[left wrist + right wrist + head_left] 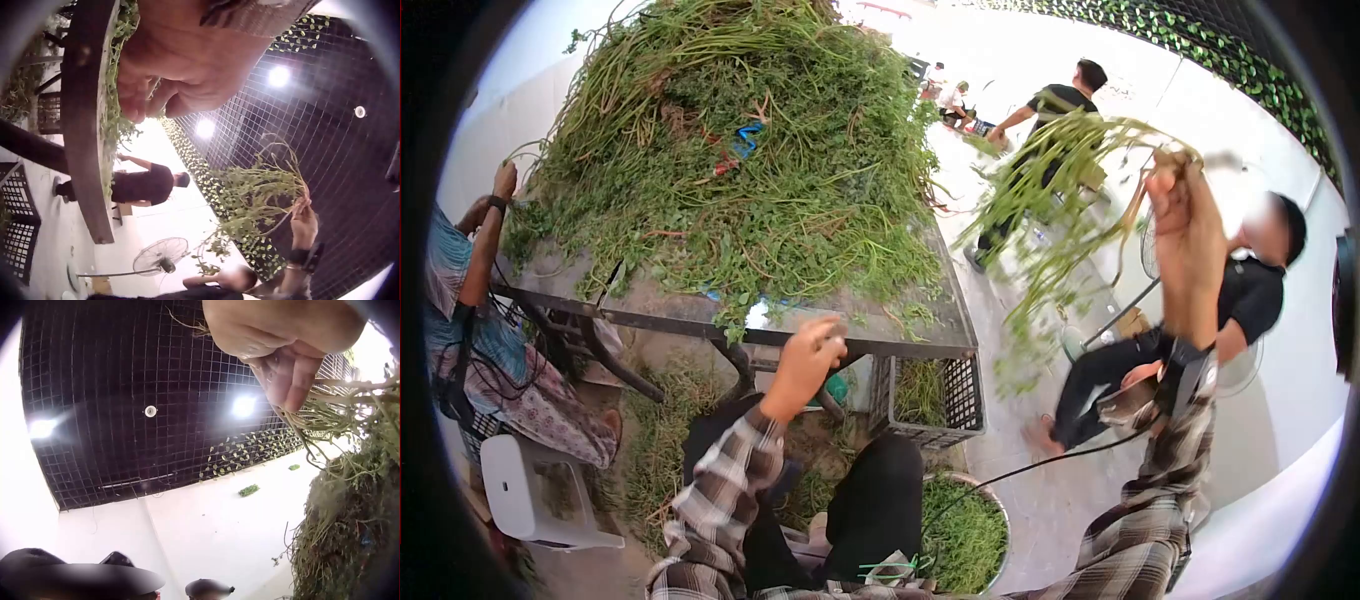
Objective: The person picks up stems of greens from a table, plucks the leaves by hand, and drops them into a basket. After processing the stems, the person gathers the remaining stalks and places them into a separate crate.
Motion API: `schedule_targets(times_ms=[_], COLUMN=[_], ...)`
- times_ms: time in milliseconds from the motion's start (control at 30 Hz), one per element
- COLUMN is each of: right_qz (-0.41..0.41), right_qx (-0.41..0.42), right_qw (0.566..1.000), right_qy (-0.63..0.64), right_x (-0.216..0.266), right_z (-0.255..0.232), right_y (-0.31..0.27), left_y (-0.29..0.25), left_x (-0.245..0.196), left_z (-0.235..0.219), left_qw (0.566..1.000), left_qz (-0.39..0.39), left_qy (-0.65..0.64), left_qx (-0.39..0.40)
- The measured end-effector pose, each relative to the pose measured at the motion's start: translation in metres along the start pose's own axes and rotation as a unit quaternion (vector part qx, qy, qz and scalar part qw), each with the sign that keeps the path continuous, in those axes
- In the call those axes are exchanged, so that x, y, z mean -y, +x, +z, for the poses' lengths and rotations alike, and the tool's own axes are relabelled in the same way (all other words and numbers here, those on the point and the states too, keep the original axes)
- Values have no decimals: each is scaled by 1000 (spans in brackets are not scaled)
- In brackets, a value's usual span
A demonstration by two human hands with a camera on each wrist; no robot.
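Observation:
High on the right side of the head view, my right hand (1190, 235) grips a bunch of long leafy green stems (1055, 180) by one end. The rest of the bunch hangs down to the left, blurred at its tips. From the left wrist view, the same bunch (262, 194) spreads out from the raised hand. My left hand (805, 365) is just off the front edge of the table (870, 325), its fingers loosely bent with nothing seen in them. A large heap of the same greens (740, 150) covers most of the table.
Below the table's right end stands a black crate (965, 395) with greens inside. A round tub (1006, 530) of cut greens is by my knee. A white stool (510, 490) stands at left. One person (1260, 290) sits at right; another person (1065, 100) stands behind.

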State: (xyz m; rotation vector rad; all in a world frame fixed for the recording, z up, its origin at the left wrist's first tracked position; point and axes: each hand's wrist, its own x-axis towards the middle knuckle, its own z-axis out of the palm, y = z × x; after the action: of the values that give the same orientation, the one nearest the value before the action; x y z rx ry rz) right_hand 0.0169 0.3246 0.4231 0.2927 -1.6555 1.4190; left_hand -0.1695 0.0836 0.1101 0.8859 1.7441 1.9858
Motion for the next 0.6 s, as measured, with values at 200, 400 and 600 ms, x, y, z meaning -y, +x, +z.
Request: schedule_targets(times_ms=[200,400,600], right_qz=[107,204,149], right_qx=[-25,5,155], right_qw=[994,979,963], right_qy=[15,8,-165], right_x=[-35,-86,-142], right_z=[36,80,131], right_y=[-110,-201,-299], left_y=[-93,-147,-157], left_x=[-18,-15,3], left_z=[15,13,11], left_qw=[993,975,914], left_qz=[-54,-150,-233], left_qy=[-88,-142,-332], left_qx=[50,79,10])
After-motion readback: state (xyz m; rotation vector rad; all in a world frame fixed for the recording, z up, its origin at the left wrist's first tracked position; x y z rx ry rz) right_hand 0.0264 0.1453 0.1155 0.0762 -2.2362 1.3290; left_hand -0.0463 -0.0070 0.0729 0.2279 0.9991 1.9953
